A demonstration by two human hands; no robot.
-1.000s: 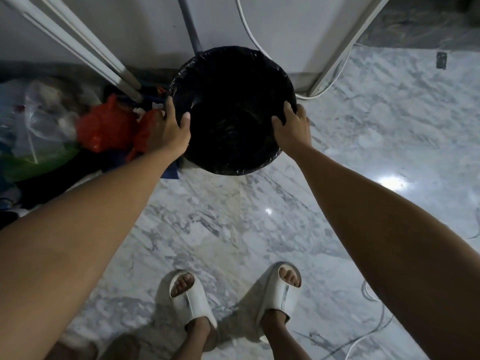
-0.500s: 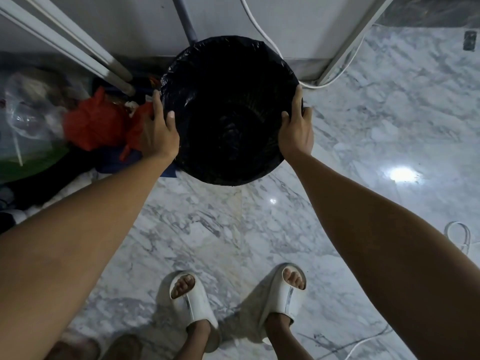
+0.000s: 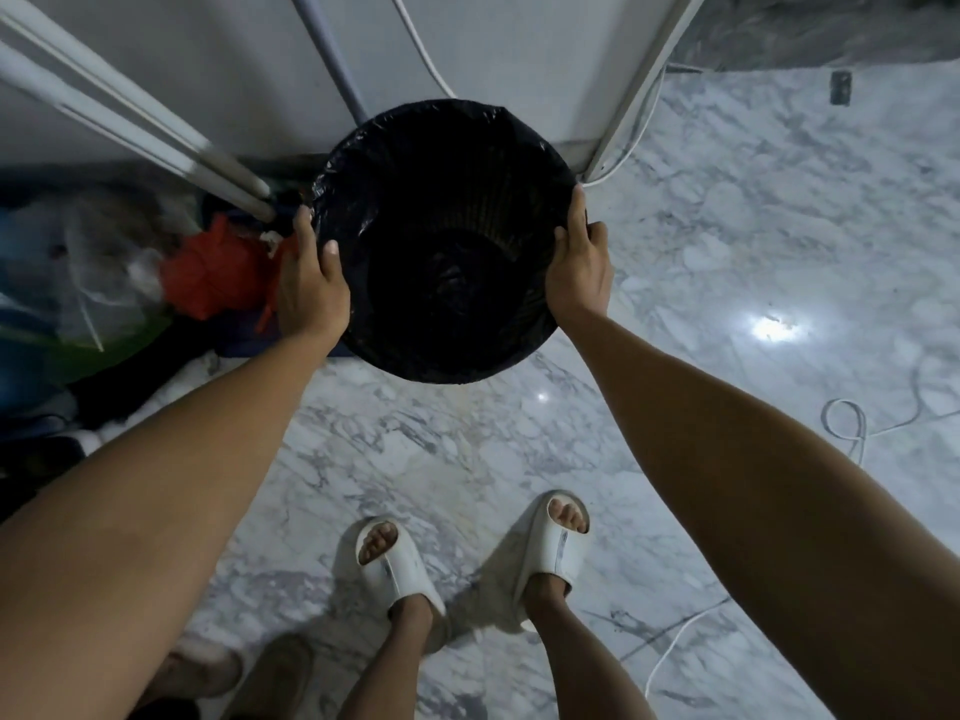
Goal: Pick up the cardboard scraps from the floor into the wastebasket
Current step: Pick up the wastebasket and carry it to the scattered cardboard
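Presently we note the wastebasket (image 3: 447, 241) (black-lined) at twelve o'clock from our feet, left hand (image 3: 311, 288) clasping its nine o'clock rim and right hand (image 3: 579, 272) its three o'clock, no cardboard scraps visible; we advise keeping it level while carrying.

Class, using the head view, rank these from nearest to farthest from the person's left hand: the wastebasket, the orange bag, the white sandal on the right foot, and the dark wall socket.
1. Wastebasket: gripped by the left hand at its left rim.
2. Orange bag: just left of that hand.
3. White sandal: lower right, on the right foot.
4. Wall socket: far upper right.
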